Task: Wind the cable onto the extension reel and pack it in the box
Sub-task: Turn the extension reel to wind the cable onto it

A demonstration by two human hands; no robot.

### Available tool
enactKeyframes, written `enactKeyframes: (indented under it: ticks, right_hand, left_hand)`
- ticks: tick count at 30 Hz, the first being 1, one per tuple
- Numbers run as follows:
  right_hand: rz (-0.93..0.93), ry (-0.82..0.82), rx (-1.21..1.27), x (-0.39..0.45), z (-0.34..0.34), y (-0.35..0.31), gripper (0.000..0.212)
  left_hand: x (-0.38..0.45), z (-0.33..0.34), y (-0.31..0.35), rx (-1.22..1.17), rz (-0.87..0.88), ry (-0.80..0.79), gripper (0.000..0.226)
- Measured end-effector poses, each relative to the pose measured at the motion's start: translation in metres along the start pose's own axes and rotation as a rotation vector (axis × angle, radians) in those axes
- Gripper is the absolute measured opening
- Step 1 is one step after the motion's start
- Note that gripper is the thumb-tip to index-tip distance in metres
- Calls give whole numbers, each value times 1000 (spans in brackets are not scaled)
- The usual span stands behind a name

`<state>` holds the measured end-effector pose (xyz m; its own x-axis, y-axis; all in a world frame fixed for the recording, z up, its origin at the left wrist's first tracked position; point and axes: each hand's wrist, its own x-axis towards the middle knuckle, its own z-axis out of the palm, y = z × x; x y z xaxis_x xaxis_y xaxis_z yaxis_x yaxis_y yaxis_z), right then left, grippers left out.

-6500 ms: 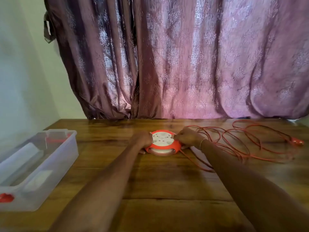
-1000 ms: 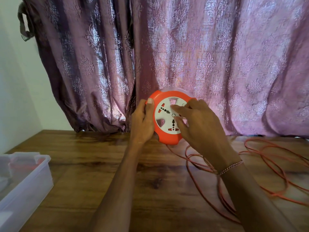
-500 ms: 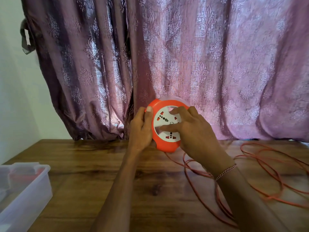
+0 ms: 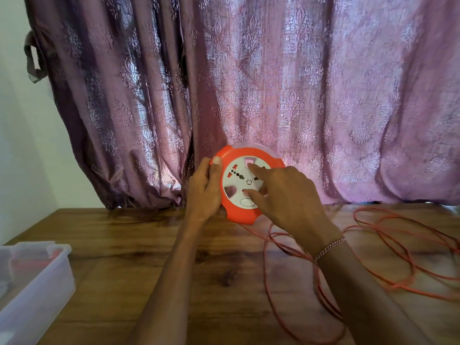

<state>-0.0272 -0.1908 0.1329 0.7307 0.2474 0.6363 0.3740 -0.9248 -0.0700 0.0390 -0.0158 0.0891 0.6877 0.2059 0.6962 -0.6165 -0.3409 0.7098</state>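
Note:
The round orange extension reel (image 4: 234, 210) with a white socket face is held upright above the wooden table (image 4: 139, 265), facing me. My left hand (image 4: 204, 192) grips its left rim, thumb on the front edge. My right hand (image 4: 286, 197) rests on the white face, with fingers hooked into its finger holes. The thin orange cable (image 4: 388, 257) hangs from the reel's bottom and lies in loose loops over the right side of the table. The clear plastic box (image 4: 34, 290) stands at the table's left front.
A patterned purple curtain (image 4: 273, 95) hangs right behind the reel along the table's far edge. A white wall (image 4: 20, 145) is at the left. Something red lies inside the box.
The reel was lifted off the table and stood upright. Over the last second the white face has turned under my right fingers, and the cable loops near my right wrist have shifted.

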Motion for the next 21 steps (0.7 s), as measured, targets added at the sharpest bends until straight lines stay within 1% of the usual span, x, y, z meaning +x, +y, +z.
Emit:
enactKeyframes:
  ticks: [3,4,5,7,8,10,13,14,16,17,19,21]
  right_hand:
    - [-71,64,79,4,-6,6,36]
    - [-115,71,93,5,-7,7,37]
    - [-169,48,94,6,-6,7,44]
    - [-254,-45,70,5,-6,4,54]
    - [-266,-88,54,4,-5,2,56]
    - [-244,-103,17,1,-3,-1,53]
    - [-200,-33,-21,-2,-7,-6,41]
    - [-181,-10,-4,-2,-8,-6,42]
    - [-162,39,38,-3,-6,-6,56]
    - [-140,55,17,-4,-4,-6,56]
    - [-82,89,-27,-3,1,-4,49]
    - [9,118,-9,-3,4,-4,58]
  left_hand:
    - [1,-2,-1,-52,-32,25,57]
    - [2,-3,-1,-61,-34,31,57]
    - [2,-4,0,-61,-33,36,57]
    - [1,-5,2,-64,-23,33,57]
    - [1,-4,4,-63,-17,32,58]
    - [1,-4,5,-31,-6,29,59]
    - [0,-2,5,1,7,25,56]
    - [-1,-1,6,-3,8,24,53]
    - [-1,1,8,-23,7,21,51]
    - [-1,2,8,-29,7,21,50]
    - [-1,3,9,-37,8,24,48]
    - [-1,2,11,-43,10,26,47]
